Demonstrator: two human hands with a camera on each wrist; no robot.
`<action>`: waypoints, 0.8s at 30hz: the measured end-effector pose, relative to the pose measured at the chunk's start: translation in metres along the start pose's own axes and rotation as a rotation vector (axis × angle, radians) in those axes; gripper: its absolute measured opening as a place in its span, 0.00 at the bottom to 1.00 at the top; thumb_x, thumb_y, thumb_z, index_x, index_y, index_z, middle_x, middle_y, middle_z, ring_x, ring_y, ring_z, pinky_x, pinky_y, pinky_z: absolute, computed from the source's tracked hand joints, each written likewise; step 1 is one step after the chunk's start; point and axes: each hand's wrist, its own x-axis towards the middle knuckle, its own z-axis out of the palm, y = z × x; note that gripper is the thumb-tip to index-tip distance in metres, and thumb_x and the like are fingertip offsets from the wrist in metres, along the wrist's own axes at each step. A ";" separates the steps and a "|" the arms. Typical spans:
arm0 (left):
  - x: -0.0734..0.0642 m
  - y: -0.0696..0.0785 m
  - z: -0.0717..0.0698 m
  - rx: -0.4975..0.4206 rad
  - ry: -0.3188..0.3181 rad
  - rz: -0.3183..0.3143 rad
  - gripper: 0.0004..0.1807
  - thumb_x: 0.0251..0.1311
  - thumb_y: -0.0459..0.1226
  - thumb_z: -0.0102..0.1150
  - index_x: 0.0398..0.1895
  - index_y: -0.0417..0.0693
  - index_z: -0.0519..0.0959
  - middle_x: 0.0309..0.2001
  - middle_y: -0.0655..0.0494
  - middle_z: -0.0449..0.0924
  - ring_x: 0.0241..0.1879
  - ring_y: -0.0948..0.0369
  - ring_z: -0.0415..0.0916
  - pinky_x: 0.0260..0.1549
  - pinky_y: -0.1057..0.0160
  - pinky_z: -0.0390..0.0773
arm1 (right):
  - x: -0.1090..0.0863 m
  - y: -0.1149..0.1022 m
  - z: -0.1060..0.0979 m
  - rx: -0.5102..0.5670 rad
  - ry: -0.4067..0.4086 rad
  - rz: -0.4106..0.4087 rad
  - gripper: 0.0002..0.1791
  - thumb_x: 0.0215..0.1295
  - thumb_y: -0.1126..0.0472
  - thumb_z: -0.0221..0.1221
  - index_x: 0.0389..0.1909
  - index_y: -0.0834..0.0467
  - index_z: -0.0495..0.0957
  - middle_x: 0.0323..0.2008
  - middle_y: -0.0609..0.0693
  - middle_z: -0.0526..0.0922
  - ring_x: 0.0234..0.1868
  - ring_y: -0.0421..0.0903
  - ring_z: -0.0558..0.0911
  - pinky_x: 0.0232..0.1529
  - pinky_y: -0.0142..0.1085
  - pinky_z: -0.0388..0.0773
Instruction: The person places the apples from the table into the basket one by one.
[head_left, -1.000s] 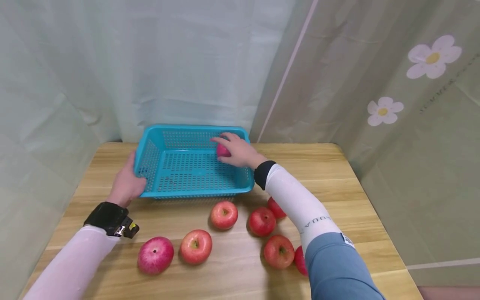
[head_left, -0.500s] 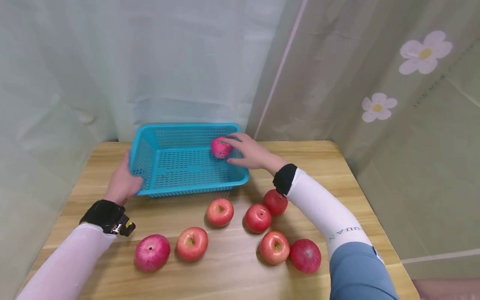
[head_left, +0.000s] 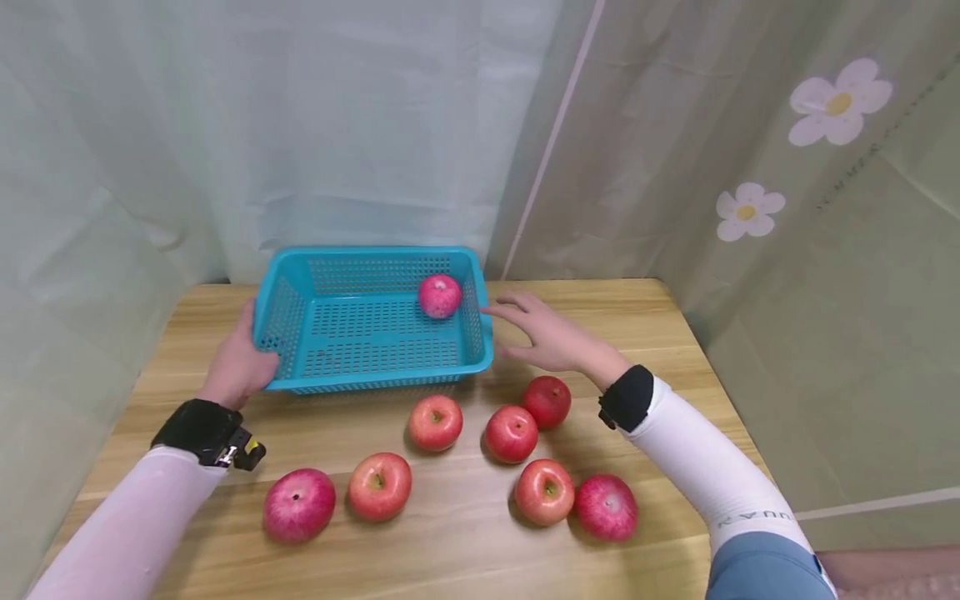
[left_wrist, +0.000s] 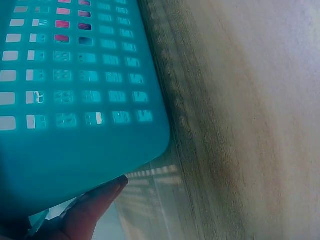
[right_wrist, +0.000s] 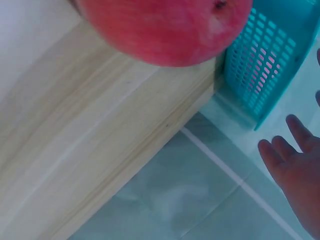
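Note:
My left hand [head_left: 240, 362] grips the left end of a blue plastic basket [head_left: 375, 382], thumb over the rim. In the left wrist view, the fingers [left_wrist: 95, 205] reach against the outside of the basket wall. Inside the basket, near its right end, lies a round magenta fruit [head_left: 439, 297] with pale streaks. My right hand [head_left: 551, 333] is just outside the basket's right end, fingers spread and holding nothing. The right wrist view shows these spread fingers beside the basket [right_wrist: 287, 37]. Below the right hand lie a dark red apple [head_left: 547, 402] and a red apple [head_left: 512, 434].
In front of the basket lie a pinkish apple [head_left: 435, 423], another apple [head_left: 379, 487] and a streaked magenta fruit [head_left: 299, 505]. Front right, an apple [head_left: 544, 492] sits against another magenta fruit [head_left: 606, 507]. A curtain [head_left: 375, 125] hangs behind the wooden table [head_left: 675, 392].
My right hand has let go of the magenta fruit in the basket and moved right, out past the rim. The left hand still grips the basket.

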 end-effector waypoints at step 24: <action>-0.003 0.010 0.010 -0.041 0.007 0.047 0.59 0.47 0.18 0.45 0.80 0.52 0.27 0.71 0.24 0.49 0.55 0.34 0.59 0.45 0.39 0.70 | -0.110 -0.020 -0.007 0.006 -0.011 0.170 0.31 0.61 0.49 0.66 0.67 0.44 0.72 0.61 0.45 0.73 0.62 0.45 0.68 0.57 0.49 0.75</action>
